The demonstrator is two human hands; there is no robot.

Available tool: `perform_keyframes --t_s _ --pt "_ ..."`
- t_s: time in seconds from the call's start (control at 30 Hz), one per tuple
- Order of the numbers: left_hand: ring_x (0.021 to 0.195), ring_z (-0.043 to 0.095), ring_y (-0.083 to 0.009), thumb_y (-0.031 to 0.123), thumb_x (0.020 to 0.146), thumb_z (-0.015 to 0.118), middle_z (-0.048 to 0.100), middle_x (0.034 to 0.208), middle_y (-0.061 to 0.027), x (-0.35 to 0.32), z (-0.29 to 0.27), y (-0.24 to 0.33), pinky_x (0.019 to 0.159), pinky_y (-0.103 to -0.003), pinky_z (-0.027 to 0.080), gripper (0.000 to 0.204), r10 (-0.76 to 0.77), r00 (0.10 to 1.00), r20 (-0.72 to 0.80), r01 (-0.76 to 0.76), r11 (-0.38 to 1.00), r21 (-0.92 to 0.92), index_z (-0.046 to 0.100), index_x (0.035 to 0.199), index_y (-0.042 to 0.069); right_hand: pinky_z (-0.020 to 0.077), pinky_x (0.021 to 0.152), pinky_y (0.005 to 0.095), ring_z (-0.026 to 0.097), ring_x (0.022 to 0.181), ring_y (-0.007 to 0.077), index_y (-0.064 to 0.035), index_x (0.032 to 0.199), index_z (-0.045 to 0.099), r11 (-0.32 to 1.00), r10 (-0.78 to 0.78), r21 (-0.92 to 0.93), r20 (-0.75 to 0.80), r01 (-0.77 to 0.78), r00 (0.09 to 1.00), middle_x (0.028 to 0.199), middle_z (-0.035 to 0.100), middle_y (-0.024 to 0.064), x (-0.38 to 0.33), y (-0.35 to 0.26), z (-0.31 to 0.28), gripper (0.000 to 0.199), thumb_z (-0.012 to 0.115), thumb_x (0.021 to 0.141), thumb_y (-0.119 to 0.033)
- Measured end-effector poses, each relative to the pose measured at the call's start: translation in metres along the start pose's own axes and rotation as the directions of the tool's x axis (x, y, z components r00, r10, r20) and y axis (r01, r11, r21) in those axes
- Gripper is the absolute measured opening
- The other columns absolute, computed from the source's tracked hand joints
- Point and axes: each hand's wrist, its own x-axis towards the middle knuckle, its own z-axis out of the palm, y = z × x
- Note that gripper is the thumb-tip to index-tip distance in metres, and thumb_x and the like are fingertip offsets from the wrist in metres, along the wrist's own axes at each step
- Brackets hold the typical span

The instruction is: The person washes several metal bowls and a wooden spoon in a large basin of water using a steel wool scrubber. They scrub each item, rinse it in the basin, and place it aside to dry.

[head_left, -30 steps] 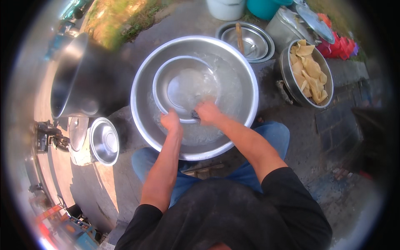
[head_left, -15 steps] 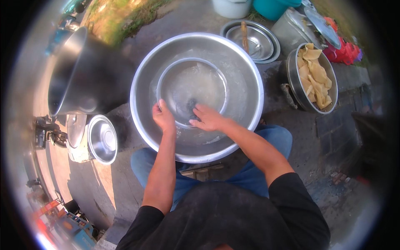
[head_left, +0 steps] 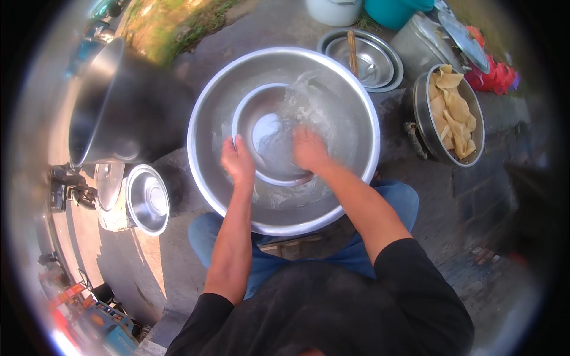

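Observation:
A large metal basin (head_left: 362, 196) of cloudy water stands in front of me, above my knees. Inside it sits a smaller metal bowl (head_left: 242, 115), partly under water and tilted to the right. My left hand (head_left: 238, 161) is closed on the bowl's left rim, thumb up along the edge. At the bowl's right side, my right hand (head_left: 310, 149) is in the splashing water; its fingers are smeared by motion and half hidden. A blurred grey patch (head_left: 278, 144) shows beside its fingers, too unclear to name.
On the right, a metal pan (head_left: 480, 133) holds yellowish folded sheets. Nested metal basins (head_left: 398, 74) with a wooden stick (head_left: 352, 53) lie beyond. A big dark pot (head_left: 127, 113) and a shiny bowl (head_left: 148, 199) stand left. White (head_left: 333, 12) and teal (head_left: 396, 13) buckets stand at the back.
My right hand has swept to the right and away from me, throwing up a splash. The smaller bowl has shifted slightly right and tipped; my left hand stays on its rim.

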Motion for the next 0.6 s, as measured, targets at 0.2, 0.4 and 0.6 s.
perform_keyframes --t_s 0.2,0.4,0.6 --pt "0.063 0.058 -0.0176 0.017 0.091 0.057 0.064 0.072 -0.0134 0.004 -0.002 0.003 0.063 -0.034 0.047 0.023 -0.033 0.997 -0.072 0.032 0.999 -0.020 0.064 0.101 -0.003 0.0433 0.096 0.0440 0.054 0.108 0.0419 0.0028 0.112 0.057 0.953 -0.132 0.292 0.172 0.078 0.976 0.119 0.052 0.0296 -0.023 -0.056 0.001 0.042 0.051 0.082 -0.027" --pt "0.071 0.063 -0.0346 0.020 0.089 0.060 0.064 0.080 -0.0194 0.018 -0.005 0.022 0.064 -0.039 0.049 0.022 0.129 0.984 -0.119 -0.133 0.991 -0.023 0.064 0.102 0.004 0.0455 0.094 0.0414 0.059 0.109 0.0347 0.0000 0.125 0.055 0.848 -0.289 0.468 0.015 0.248 0.957 0.120 0.060 0.0208 -0.038 -0.038 -0.006 0.059 0.063 0.076 -0.032" --pt "0.071 0.062 -0.0383 0.020 0.089 0.059 0.063 0.077 -0.0182 0.008 -0.017 0.020 0.061 -0.044 0.048 0.016 0.094 0.992 -0.086 -0.100 0.993 -0.065 0.063 0.092 0.006 0.0452 0.090 0.0445 0.057 0.108 0.0355 -0.0032 0.114 0.058 0.960 -0.263 -0.049 0.167 0.275 0.950 0.118 0.060 0.0170 -0.056 -0.050 -0.026 0.054 0.073 0.070 -0.029"
